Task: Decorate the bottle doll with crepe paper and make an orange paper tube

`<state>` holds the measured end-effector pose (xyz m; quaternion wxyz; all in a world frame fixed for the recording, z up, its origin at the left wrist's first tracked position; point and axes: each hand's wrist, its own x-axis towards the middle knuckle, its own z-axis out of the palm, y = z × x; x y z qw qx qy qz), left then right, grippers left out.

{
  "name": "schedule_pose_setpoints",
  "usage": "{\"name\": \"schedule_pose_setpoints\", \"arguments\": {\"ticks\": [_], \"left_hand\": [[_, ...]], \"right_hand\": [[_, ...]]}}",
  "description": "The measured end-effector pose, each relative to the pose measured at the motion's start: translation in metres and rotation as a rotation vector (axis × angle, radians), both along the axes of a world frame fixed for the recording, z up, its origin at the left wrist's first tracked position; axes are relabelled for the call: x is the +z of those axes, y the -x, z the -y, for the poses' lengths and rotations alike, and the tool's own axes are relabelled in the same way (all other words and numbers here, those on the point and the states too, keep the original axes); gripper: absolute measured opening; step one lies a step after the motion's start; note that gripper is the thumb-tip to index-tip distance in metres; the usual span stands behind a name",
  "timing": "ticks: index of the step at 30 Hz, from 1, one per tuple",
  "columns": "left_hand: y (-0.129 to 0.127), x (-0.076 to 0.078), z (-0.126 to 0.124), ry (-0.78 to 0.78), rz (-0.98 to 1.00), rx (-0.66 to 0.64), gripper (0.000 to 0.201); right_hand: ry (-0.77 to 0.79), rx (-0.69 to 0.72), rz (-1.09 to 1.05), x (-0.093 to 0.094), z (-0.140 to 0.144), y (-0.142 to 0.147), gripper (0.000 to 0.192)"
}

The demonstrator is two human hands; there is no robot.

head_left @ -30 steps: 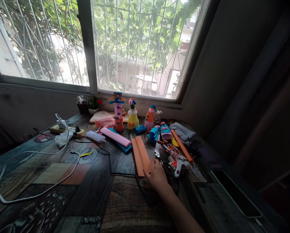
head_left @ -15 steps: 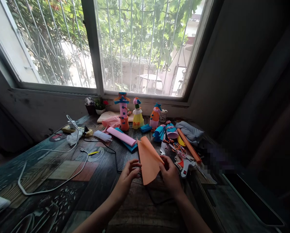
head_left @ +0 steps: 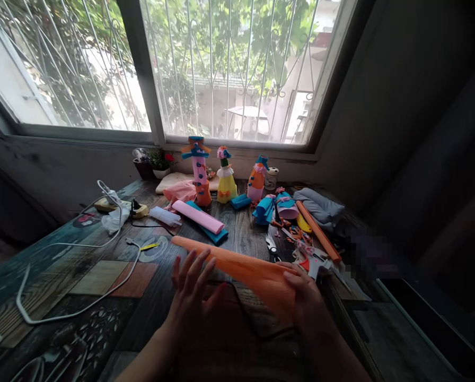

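Note:
A sheet of orange crepe paper [head_left: 241, 268] stretches across the space above the table, narrow at its left end and wider at the right. My right hand [head_left: 307, 294] grips the wide end between thumb and fingers. My left hand [head_left: 193, 284] is open, its fingers spread over the near edge of the paper; whether they touch it I cannot tell. Just beyond the right hand lie a white hot glue gun [head_left: 315, 262] and a white-handled cutting tool [head_left: 271, 244]. A pink paper roll [head_left: 200, 216] rests on a blue one [head_left: 216, 236] behind the sheet.
Decorated paper-covered bottles [head_left: 226, 183] stand near the window. Blue paper pieces [head_left: 264, 210], an orange roll [head_left: 319, 231] and a grey cloth [head_left: 319, 204] lie to the right. A power strip [head_left: 140, 210], a white cable [head_left: 74, 318] and glue sticks [head_left: 165, 216] are at the left.
The orange crepe paper has swung from upright to nearly sideways, its narrow end now pointing left. My right hand moved right with it, and my left hand's fingers have spread.

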<state>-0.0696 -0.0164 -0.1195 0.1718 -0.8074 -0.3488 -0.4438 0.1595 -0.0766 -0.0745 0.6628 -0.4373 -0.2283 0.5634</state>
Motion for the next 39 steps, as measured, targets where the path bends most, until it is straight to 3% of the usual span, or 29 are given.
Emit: {"name": "schedule_pose_setpoints", "arguments": {"ticks": [5,8,13,16,19,23,25,28,34,37,39], "left_hand": [[0.014,0.017,-0.001,0.058,-0.037,-0.061,0.044],[0.018,0.024,0.002,0.194,0.020,-0.130,0.019],[0.017,0.026,0.005,0.656,0.189,-0.006,0.021],[0.011,0.027,0.008,0.915,0.294,0.019,0.028],[0.001,0.028,0.016,1.146,0.411,-0.160,0.033],[-0.012,0.024,0.026,1.378,0.601,-0.589,0.041],[-0.015,0.022,0.028,1.404,0.675,-0.658,0.043],[-0.019,0.020,0.028,1.435,0.715,-0.614,0.033],[-0.023,0.013,0.032,1.625,0.927,-0.713,0.037],[-0.018,0.007,0.030,1.598,0.982,-0.690,0.036],[-0.011,0.006,0.025,1.470,0.885,-0.625,0.031]], "right_hand": [[0.083,0.244,-0.036,0.013,0.004,-0.007,0.028],[0.076,0.264,-0.021,0.008,0.000,-0.012,0.034],[-0.182,0.175,0.091,-0.008,-0.007,-0.016,0.057],[-0.242,0.298,0.235,-0.019,-0.006,-0.004,0.069],[-0.215,0.461,0.325,-0.031,-0.001,0.018,0.070],[-0.194,0.495,0.340,-0.041,0.006,0.044,0.063],[-0.165,0.486,0.326,-0.044,0.007,0.049,0.054],[-0.126,0.439,0.324,-0.047,0.007,0.051,0.044],[-0.120,0.353,0.008,-0.049,0.002,0.053,0.081],[-0.016,0.279,-0.072,-0.044,-0.003,0.046,0.073],[0.026,0.231,-0.060,-0.041,-0.007,0.036,0.062]]}}
